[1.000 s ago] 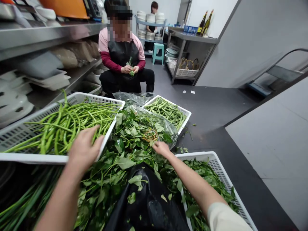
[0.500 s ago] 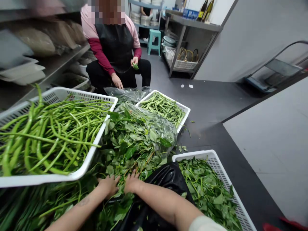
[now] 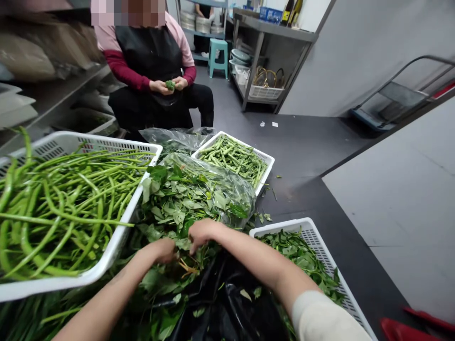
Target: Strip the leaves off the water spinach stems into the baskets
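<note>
My left hand (image 3: 165,250) is sunk among leafy greens (image 3: 185,199), its fingers curled and partly hidden by the leaves. Just to its right, my right hand (image 3: 203,232) bends its fingers down into the same stems, gripping some of them. The greens spill toward me from a clear plastic bag (image 3: 231,192). Yellowish stems (image 3: 188,266) show below the hands. Black plastic sheeting (image 3: 231,303) with loose leaves on it lies under my right forearm. A white basket (image 3: 316,237) at the right holds more leafy greens.
A white crate (image 3: 117,251) of long green stalks stands at left. Beyond the bag is a white basket (image 3: 265,177) of cut green pieces. A seated co-worker (image 3: 149,57) holds something green. A trolley (image 3: 401,99) stands by the right wall.
My hands have gone from spread on the leaves to curled into them, the right one farther forward. The co-worker's two hands have come together around the green item. The view has shifted slightly right.
</note>
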Action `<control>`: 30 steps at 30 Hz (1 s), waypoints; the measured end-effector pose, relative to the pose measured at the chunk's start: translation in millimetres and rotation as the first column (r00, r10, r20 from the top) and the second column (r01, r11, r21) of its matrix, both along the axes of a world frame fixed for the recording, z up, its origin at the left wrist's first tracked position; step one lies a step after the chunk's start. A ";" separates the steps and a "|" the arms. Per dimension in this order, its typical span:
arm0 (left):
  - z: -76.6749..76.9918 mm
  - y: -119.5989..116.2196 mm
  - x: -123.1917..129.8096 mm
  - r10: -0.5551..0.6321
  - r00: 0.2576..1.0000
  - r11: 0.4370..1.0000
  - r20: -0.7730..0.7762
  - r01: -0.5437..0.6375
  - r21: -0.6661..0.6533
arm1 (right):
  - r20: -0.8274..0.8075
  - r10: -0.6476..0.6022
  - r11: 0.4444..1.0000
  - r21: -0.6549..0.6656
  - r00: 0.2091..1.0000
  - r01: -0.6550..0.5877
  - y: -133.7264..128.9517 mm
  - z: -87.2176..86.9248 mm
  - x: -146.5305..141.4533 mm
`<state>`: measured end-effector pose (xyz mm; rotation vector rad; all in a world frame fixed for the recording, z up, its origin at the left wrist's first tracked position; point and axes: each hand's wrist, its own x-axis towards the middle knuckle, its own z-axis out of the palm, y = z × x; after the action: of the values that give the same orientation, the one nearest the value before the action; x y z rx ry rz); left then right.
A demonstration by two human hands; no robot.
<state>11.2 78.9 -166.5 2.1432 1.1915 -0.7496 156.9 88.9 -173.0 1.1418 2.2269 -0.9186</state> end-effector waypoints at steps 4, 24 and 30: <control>29.5 25.9 44.2 0.021 1.000 0.972 0.011 -0.023 0.233 | -0.046 -0.163 0.884 0.436 0.985 0.167 -5.2 -1.4 67.2; 11.1 -6.6 75.2 -0.124 0.986 0.991 0.114 0.116 0.071 | 0.135 -0.459 0.792 0.510 0.878 0.335 -6.4 22.1 203.7; -11.3 36.6 127.3 -0.162 0.981 0.905 0.109 0.104 0.411 | 0.086 -0.535 0.755 0.494 0.840 0.431 -3.9 12.8 170.6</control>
<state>138.5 115.6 -177.8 2.5918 1.2144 -0.4199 327.5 85.0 -160.1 2.0120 2.0370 -0.3964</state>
